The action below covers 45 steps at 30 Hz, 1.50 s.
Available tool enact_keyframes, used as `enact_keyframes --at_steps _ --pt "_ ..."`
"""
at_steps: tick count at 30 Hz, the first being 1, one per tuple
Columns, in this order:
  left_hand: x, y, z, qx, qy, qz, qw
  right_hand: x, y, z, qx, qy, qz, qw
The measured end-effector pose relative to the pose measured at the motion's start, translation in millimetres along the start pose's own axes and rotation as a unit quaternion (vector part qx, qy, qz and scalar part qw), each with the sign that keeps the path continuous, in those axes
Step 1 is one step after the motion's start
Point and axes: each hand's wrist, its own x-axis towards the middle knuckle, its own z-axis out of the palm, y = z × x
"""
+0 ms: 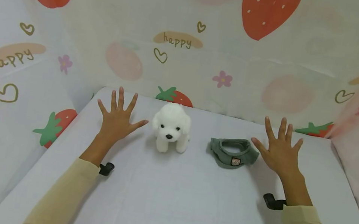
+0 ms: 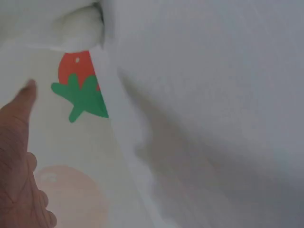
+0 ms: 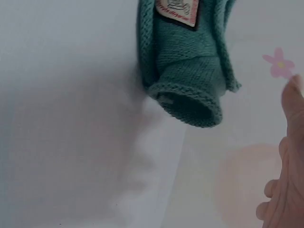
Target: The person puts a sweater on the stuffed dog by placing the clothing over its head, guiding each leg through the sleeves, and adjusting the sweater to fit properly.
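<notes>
A white plush dog (image 1: 171,126) with a black nose stands on the white table, facing the head camera. To its right lies a small grey-green knitted garment (image 1: 232,160) with a patch on its front. My left hand (image 1: 117,121) is spread to the left of the dog, its thumb pointing toward it and holding nothing. Beyond the garment's right end my right hand (image 1: 280,151) is also spread, the thumb overlapping the garment's edge in the head view. In the right wrist view the knitted garment (image 3: 190,71) shows a round sleeve opening, with the thumb (image 3: 292,95) apart from it.
White cloth covers the table (image 1: 167,201). Behind it hangs a curtain (image 1: 251,61) printed with strawberries, hearts and flowers, and similar cloth stands at both sides. A black wrist-worn device (image 1: 106,168) sits at the left cuff, another black device (image 1: 274,202) at the right.
</notes>
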Motion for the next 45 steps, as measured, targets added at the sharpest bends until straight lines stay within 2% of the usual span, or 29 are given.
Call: enact_keyframes --at_steps 4,9,13,19,22,25,30,34,38,41,45 --pt "-6.6 8.1 -14.3 0.022 -0.004 0.012 0.9997 -4.3 1.6 -3.3 0.032 -0.012 -0.009 0.9994" --pt "-21.1 23.7 -36.8 0.031 -0.004 0.010 0.9994 -14.7 1.6 -11.7 0.090 -0.022 -0.023 0.9954" --pt "-38.4 35.5 -52.8 0.041 -0.025 0.011 0.9988 -26.0 -0.2 -20.7 0.136 -0.025 -0.036 0.9898" --pt "-66.6 54.7 -74.2 0.017 -0.058 0.027 0.9978 -41.6 -1.7 -29.2 0.160 0.007 -0.066 0.9849" --pt "-80.4 68.1 -83.9 0.006 -0.063 0.055 0.9964 -49.7 -3.3 -29.8 0.161 0.021 -0.075 0.9839" --pt "-94.1 82.6 -91.6 0.009 -0.072 0.101 0.9922 -55.6 -5.1 -29.3 0.160 0.036 -0.084 0.9829" --pt "-109.7 108.2 -101.0 0.026 -0.108 0.182 0.9770 -56.6 -7.8 -27.4 0.155 0.072 -0.115 0.9785" --pt "-110.0 128.0 -94.7 -0.031 -0.149 0.219 0.9637 -52.3 -9.9 -25.1 0.151 0.091 -0.135 0.9750" --pt "-101.9 149.8 -76.9 -0.104 -0.159 0.246 0.9503 -45.9 -12.4 -20.3 0.154 0.089 -0.139 0.9743" --pt "-92.5 167.1 -58.4 -0.164 -0.151 0.244 0.9437 -41.1 -15.2 -16.0 0.156 0.081 -0.133 0.9753" --pt "-78.4 188.5 -35.7 -0.232 -0.115 0.231 0.9380 -36.2 -17.2 -8.2 0.163 0.062 -0.122 0.9772"
